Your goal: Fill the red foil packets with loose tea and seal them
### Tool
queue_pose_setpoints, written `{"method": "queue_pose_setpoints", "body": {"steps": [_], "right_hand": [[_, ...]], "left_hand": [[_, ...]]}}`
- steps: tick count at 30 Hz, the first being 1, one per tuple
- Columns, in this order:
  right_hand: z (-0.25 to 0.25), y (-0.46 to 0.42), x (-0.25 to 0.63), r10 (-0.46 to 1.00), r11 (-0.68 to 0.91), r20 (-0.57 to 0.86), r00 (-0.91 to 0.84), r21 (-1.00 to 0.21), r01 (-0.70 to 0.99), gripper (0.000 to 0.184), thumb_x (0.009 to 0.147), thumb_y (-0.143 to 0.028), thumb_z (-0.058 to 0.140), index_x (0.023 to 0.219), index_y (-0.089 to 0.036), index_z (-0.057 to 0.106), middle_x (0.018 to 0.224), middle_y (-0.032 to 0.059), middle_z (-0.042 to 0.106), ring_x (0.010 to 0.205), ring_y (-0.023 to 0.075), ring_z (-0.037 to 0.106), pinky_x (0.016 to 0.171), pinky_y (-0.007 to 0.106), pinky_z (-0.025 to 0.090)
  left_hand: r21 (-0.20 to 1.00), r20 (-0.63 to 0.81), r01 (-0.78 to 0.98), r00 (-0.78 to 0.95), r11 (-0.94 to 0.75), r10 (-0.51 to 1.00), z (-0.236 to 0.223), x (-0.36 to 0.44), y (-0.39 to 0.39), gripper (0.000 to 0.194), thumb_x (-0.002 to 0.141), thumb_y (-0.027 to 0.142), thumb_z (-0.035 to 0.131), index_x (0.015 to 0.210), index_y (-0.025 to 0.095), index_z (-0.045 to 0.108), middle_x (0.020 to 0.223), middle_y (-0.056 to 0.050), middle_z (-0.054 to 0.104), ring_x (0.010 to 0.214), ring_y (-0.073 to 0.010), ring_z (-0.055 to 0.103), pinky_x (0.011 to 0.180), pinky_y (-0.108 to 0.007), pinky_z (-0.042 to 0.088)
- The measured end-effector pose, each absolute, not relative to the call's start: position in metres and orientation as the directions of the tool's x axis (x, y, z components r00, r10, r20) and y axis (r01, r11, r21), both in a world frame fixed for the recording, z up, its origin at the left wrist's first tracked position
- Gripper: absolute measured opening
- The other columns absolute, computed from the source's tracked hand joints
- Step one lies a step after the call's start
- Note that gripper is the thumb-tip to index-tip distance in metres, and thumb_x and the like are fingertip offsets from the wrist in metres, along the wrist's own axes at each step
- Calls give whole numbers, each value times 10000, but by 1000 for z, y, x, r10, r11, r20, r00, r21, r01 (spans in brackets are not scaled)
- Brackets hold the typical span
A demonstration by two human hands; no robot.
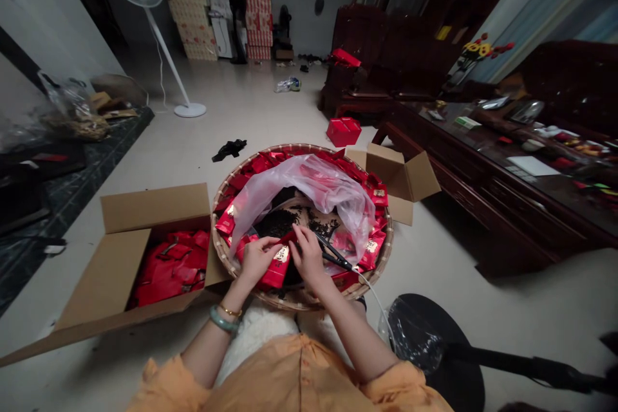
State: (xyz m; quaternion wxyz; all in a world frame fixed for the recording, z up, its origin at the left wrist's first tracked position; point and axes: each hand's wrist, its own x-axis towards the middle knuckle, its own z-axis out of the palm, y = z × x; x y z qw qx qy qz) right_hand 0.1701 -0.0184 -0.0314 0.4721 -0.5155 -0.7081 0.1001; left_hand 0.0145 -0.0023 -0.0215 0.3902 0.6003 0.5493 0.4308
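My left hand (259,262) pinches the top edge of a red packet (275,272) with gold print. On the other side of that edge, the fingers of my right hand (308,256) are closed on it too. The packet stands over the near part of a round woven basket (216,232) on my lap. Inside the basket, dark dried leaves (277,222) lie in an opened clear plastic bag (313,174), with more red packets around it. A black corded tool (340,260), like a hair straightener, rests just right of my right hand.
An open cardboard box (103,270) full of red packets stands at left. Another open box (386,170) is behind the basket at right, near a red carton (344,132). A white fan (190,109) stands farther off. A black round base (434,347) lies at lower right.
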Motion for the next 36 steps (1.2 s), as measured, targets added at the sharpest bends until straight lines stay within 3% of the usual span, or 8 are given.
{"method": "queue_pose_setpoints", "body": {"steps": [4, 8, 12, 16, 22, 25, 32, 36], "right_hand": [[-38, -22, 165, 787, 503, 610, -89, -551, 666, 532, 882, -163, 413, 1401, -198, 300, 1315, 139, 468, 1221, 228, 443, 992, 427, 417], [-39, -24, 164, 764, 550, 636, -109, -554, 625, 383, 878, -159, 431, 1250, -205, 508, 1346, 125, 449, 1232, 225, 439, 985, 408, 427], [-33, -24, 165, 790, 480, 613, 28, -646, 593, 344, 877, -173, 450, 1214, -189, 521, 1145, 127, 580, 1073, 210, 541, 903, 391, 474], [-31, -23, 165, 771, 465, 636, 39, -604, 647, 383, 880, -174, 448, 1258, -218, 493, 1004, 100, 616, 933, 208, 566, 808, 384, 497], [-39, -23, 166, 723, 538, 687, -76, -490, 686, 488, 879, -135, 421, 1357, -224, 386, 1193, 124, 563, 1101, 222, 519, 914, 423, 457], [-44, -24, 167, 724, 550, 680, -115, -468, 692, 449, 879, -147, 427, 1319, -232, 440, 1295, 124, 505, 1183, 231, 476, 945, 433, 442], [-42, -24, 167, 823, 426, 564, 65, -689, 587, 436, 890, -176, 392, 1324, -192, 434, 1188, 122, 584, 1097, 211, 546, 927, 392, 460], [-37, -21, 170, 878, 338, 456, 147, -807, 483, 387, 865, -170, 418, 1232, -190, 539, 1044, 109, 617, 962, 201, 589, 834, 350, 497]], "left_hand": [[993, -85, 80, -68, 90, 994, -28, 22, -4, 269, 583, 316, 721, 770, 126, 686, 670, -50, 709, 614, -166, 659, 607, -266, 532], [984, -173, -45, -71, 170, 982, -32, 25, -7, 330, 545, 329, 748, 779, 114, 661, 614, -33, 683, 570, -148, 637, 555, -241, 508], [993, -121, -4, -65, 121, 990, -33, 26, -9, 283, 591, 329, 718, 773, 120, 659, 633, -31, 675, 588, -143, 630, 556, -233, 494], [997, -52, 53, -72, 56, 996, -36, 28, -9, 239, 625, 319, 698, 761, 127, 660, 664, -37, 676, 609, -141, 627, 589, -237, 495], [996, -87, 12, -85, 88, 993, -34, 28, -9, 272, 619, 333, 706, 778, 124, 635, 589, -14, 642, 558, -132, 603, 545, -219, 473], [998, -31, 54, -70, 35, 997, -29, 27, -12, 279, 677, 322, 666, 872, 126, 625, 571, 6, 623, 535, -114, 577, 514, -194, 446], [938, 126, 328, -11, -116, 992, -25, 30, -19, 328, 764, 302, 593, 1057, 167, 653, 686, -18, 670, 594, -121, 598, 594, -214, 489], [862, 220, 455, 60, -223, 974, -26, 28, -20, 326, 809, 305, 557, 1107, 197, 638, 835, -54, 712, 710, -166, 653, 678, -267, 528]]}}
